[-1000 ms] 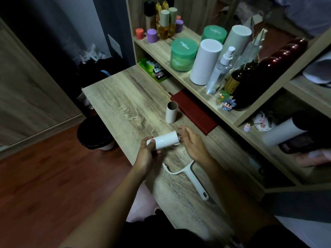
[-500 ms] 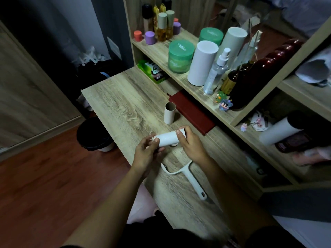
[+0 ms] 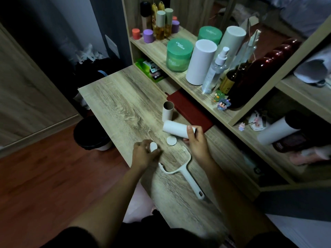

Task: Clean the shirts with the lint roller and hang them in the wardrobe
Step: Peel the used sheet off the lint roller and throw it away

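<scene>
Lint roller refill (image 3: 176, 130) sits in your right hand (image 3: 197, 143), fingers wrapped round its near end, lifted just above the desk (image 3: 114, 108). Your left hand (image 3: 143, 154) pinches a small white end cap (image 3: 153, 146), fingers closed on it. A second round cap (image 3: 171, 140) lies flat on the desk between your hands, just under the refill. The bare roller handle (image 3: 184, 173) lies on the desk nearest you, its fork empty and open toward your left hand. Just beyond the refill, the spent cardboard core (image 3: 168, 111) stands upright, beside a red notebook (image 3: 189, 110). You look to be mid-reload: no shirts in view yet. Next, I'd say, set the cap down and seat the fresh refill squarely into that fork.
</scene>
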Demonstrator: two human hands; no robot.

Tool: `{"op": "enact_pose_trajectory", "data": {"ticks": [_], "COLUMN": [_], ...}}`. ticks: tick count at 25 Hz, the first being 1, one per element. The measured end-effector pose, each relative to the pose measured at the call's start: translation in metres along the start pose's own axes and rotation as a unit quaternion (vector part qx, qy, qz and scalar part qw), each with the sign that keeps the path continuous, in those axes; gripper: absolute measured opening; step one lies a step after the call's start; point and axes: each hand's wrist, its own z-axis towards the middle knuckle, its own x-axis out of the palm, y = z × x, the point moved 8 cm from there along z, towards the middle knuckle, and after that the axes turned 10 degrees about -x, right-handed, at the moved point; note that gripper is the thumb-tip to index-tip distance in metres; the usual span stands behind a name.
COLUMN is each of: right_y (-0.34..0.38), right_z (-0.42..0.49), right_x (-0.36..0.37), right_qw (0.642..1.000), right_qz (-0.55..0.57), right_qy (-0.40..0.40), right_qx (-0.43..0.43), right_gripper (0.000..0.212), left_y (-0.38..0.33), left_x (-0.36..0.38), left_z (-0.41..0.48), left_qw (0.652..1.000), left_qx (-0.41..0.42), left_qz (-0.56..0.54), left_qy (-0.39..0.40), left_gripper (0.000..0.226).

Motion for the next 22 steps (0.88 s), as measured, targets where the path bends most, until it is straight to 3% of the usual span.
{"op": "enact_pose_trajectory", "data": {"ticks": [3, 6, 10, 13, 16, 22], "right_y": [-0.008, -0.010, -0.002, 0.011, 0.029, 0.056], "right_z": [-0.005, -0.011, -0.013, -0.011, -0.008, 0.011], "right_x": [-0.002, -0.005, -0.006, 0.010, 0.040, 0.174], "right_qw": [1.000, 1.000, 0.999, 0.998, 0.997, 0.996], "right_qz": [-0.012, -0.012, -0.018, -0.016, -0.011, 0.021], "right_qy": [-0.011, -0.025, -0.044, -0.060, -0.071, -0.079], "right_qx": [0.010, 0.011, 0.011, -0.009, -0.020, -0.040], "right_gripper": [0.020, 0.019, 0.029, 0.024, 0.017, 0.013], "left_y": [-0.014, -0.022, -0.014, -0.013, -0.008, 0.039], "left_x": [0.005, 0.011, 0.020, 0.003, -0.039, -0.166], "left_z": [0.001, -0.003, -0.006, -0.004, 0.010, 0.094], "left_qw": [0.987, 0.971, 0.977, 0.982, 0.991, 0.990], "left_qx": [0.090, 0.172, 0.156, 0.150, 0.122, 0.090], "left_qz": [0.130, 0.163, 0.144, 0.105, 0.064, 0.050], "left_qy": [0.010, -0.005, 0.028, 0.043, 0.001, -0.096], "left_gripper": [0.048, 0.052, 0.056, 0.057, 0.070, 0.059]}}
